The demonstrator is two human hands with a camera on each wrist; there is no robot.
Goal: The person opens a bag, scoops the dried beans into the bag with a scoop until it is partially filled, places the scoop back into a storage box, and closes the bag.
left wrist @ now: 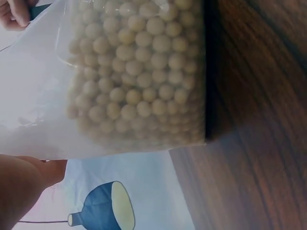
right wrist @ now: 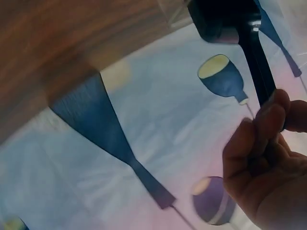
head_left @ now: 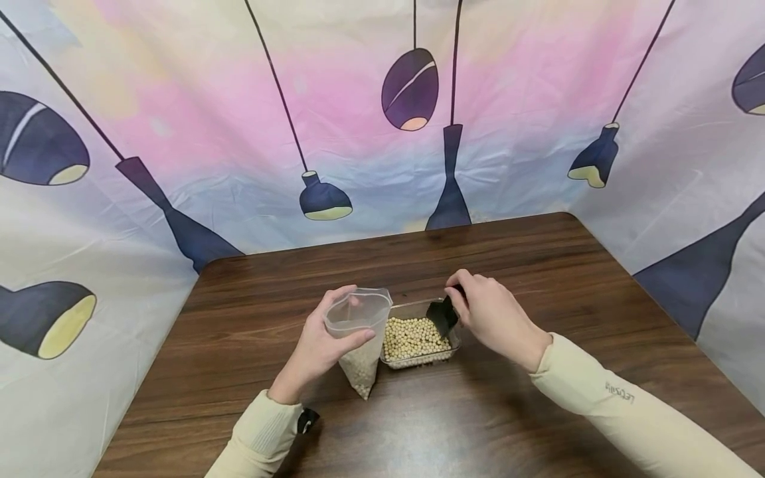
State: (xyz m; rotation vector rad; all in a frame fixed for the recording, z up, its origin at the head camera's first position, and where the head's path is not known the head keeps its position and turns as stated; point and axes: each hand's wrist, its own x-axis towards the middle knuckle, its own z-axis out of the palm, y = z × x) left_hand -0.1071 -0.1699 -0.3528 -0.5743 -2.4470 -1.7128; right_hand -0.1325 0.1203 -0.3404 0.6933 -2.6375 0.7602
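Note:
My left hand [head_left: 325, 345] grips a clear plastic bag [head_left: 357, 332] by its open top, its lower part filled with pale round beans [left wrist: 139, 76] and its tip resting on the wooden table [head_left: 538, 265]. Right beside it stands a clear shallow container [head_left: 418, 362] holding more of the beans [head_left: 412, 337]. My right hand [head_left: 487, 312] pinches the handle of a black scoop [head_left: 443, 315], whose blade dips into the container's far right corner. In the right wrist view the scoop [right wrist: 230, 21] hangs from my fingers [right wrist: 261, 132].
A printed cloth backdrop [head_left: 358, 119] with dark lamp shapes closes in the table on the back, left and right. The table's front left edge [head_left: 149, 372] drops off near my left sleeve.

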